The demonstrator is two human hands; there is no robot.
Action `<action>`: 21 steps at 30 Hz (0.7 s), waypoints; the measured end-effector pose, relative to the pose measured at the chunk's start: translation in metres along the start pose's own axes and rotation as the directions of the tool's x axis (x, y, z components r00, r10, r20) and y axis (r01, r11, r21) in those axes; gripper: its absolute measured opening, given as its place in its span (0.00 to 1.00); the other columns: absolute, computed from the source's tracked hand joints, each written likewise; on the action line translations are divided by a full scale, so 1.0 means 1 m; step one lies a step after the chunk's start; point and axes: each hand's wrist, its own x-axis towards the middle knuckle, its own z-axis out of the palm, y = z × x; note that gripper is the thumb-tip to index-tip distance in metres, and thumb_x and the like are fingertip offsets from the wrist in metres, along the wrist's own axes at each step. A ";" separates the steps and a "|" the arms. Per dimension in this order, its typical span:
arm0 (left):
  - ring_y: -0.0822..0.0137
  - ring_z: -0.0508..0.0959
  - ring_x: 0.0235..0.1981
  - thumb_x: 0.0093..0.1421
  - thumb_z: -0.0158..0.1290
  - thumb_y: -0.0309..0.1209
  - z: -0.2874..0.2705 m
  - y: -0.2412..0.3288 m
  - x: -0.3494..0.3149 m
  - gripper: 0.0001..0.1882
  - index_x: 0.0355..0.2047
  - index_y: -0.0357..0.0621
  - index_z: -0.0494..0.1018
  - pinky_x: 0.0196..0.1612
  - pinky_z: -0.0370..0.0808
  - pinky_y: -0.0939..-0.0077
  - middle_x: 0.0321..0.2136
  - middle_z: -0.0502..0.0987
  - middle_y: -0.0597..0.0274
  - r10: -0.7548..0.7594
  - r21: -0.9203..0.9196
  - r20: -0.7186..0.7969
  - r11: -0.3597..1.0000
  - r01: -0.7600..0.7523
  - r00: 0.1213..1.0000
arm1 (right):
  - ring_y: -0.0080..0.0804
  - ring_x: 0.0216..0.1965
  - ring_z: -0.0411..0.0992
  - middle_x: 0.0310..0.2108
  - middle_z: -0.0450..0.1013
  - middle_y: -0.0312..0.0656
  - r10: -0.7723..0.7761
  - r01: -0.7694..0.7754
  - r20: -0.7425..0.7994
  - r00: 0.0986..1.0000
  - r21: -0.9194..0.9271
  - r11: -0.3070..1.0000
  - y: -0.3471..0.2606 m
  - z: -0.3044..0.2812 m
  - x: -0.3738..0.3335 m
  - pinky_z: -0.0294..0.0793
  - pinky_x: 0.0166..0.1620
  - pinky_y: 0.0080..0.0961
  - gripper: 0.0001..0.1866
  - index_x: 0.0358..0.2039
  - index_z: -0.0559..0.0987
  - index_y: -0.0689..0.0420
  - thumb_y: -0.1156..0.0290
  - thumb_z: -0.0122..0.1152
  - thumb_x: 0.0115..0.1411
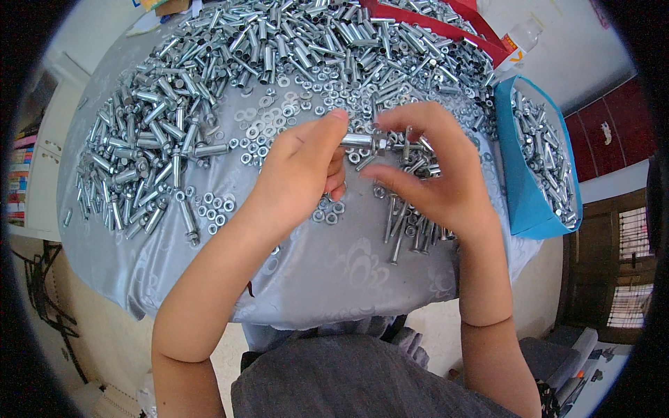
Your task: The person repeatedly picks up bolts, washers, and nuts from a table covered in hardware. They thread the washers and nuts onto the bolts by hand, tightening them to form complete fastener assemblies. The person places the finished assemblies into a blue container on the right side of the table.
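My left hand (296, 167) is closed on a silver sleeve anchor bolt (359, 141), which points to the right with a hex nut at its outer end. Around that nut end, my right hand (449, 167) is open, thumb and forefinger apart and not closed on it. Beneath the right hand lie long bolts (395, 237), partly hidden by it. Loose hex nuts (212, 209) lie left of my left forearm, and flat washers (258, 115) are spread beyond my left hand. A big pile of metal sleeves (300, 45) covers the far side.
Sleeve anchors with nuts (153, 132) are heaped at the left of the round table, on a shiny grey tablecloth (327, 279). A blue box (536, 221) full of metal fasteners stands at the right edge. Farther back are a red box (491, 45) and a plastic bottle (524, 33).
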 end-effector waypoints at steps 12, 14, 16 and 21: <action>0.77 0.57 0.11 0.58 0.43 0.44 0.004 0.003 -0.002 0.21 0.14 0.48 0.56 0.17 0.60 0.78 0.09 0.52 0.72 -0.019 0.009 -0.014 1.000 0.019 1.000 | 0.35 0.25 0.69 0.26 0.68 0.44 0.153 -0.169 0.106 0.982 0.153 0.974 0.003 0.001 -0.007 0.68 0.28 0.23 0.11 0.30 0.71 0.59 0.73 0.61 0.47; 0.77 0.57 0.11 0.58 0.43 0.44 0.002 0.002 -0.003 0.21 0.13 0.49 0.55 0.17 0.60 0.78 0.09 0.52 0.72 -0.004 0.042 -0.007 0.999 0.005 1.000 | 0.35 0.26 0.69 0.26 0.67 0.43 0.221 -0.238 0.212 0.952 0.061 0.969 0.004 -0.004 -0.008 0.69 0.28 0.24 0.11 0.31 0.71 0.59 0.72 0.61 0.47; 0.76 0.57 0.11 0.58 0.42 0.44 0.002 0.001 -0.003 0.21 0.13 0.49 0.55 0.17 0.60 0.78 0.09 0.52 0.72 0.004 0.040 0.012 0.999 -0.005 1.000 | 0.35 0.25 0.69 0.24 0.67 0.43 0.072 -0.081 0.162 0.984 0.050 0.995 0.009 -0.002 -0.005 0.69 0.28 0.26 0.11 0.30 0.71 0.59 0.71 0.61 0.46; 0.77 0.57 0.11 0.58 0.42 0.44 0.004 0.000 -0.002 0.20 0.14 0.49 0.56 0.17 0.60 0.79 0.09 0.52 0.72 0.033 0.058 0.034 0.998 -0.035 0.999 | 0.36 0.24 0.68 0.23 0.67 0.42 0.035 -0.028 0.200 0.979 -0.035 0.999 0.012 -0.005 -0.008 0.69 0.27 0.26 0.12 0.30 0.71 0.58 0.70 0.62 0.45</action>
